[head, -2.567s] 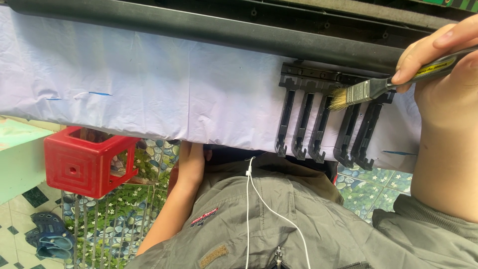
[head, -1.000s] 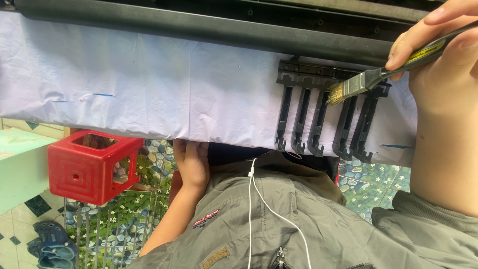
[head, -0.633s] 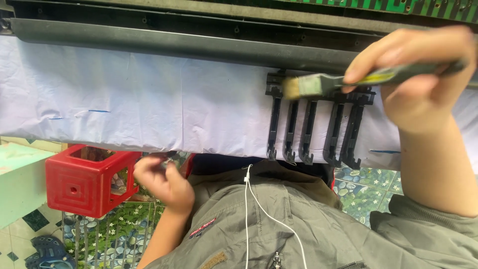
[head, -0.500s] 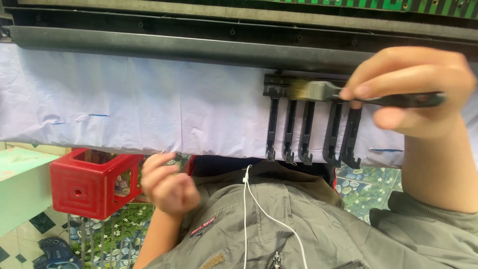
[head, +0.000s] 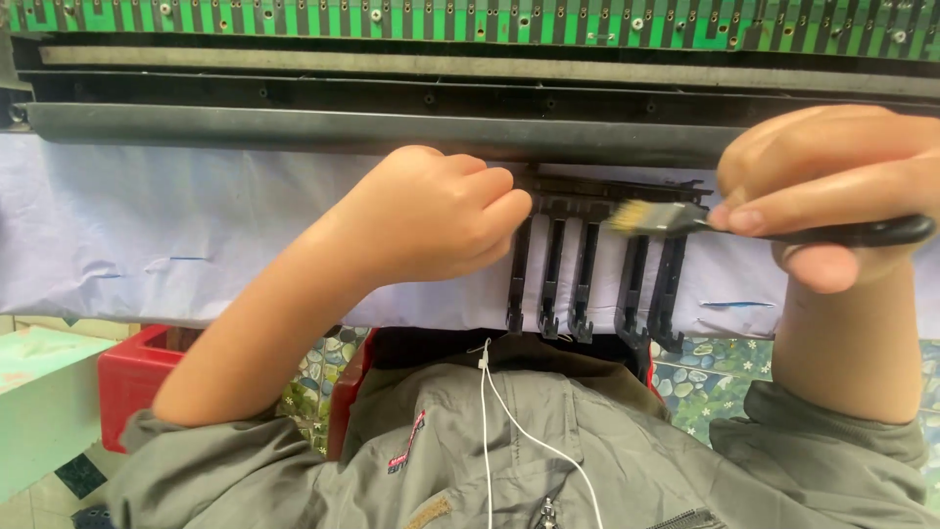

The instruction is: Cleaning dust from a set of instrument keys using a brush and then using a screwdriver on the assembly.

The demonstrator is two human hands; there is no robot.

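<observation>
Pale paper covers our table, with a green circuit board at twelve o'clock. Our left hand is curled shut against the black comb-like part; our right hand pinches a small brush, bristles on its top bar. Brushing looks midway. A red stool sits at eight o'clock.

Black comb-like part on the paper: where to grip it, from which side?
Grip the black part by its top crossbar at the left end, coming from the left, as the left hand does. The prongs hang thin, and the brush works on the right.
</observation>
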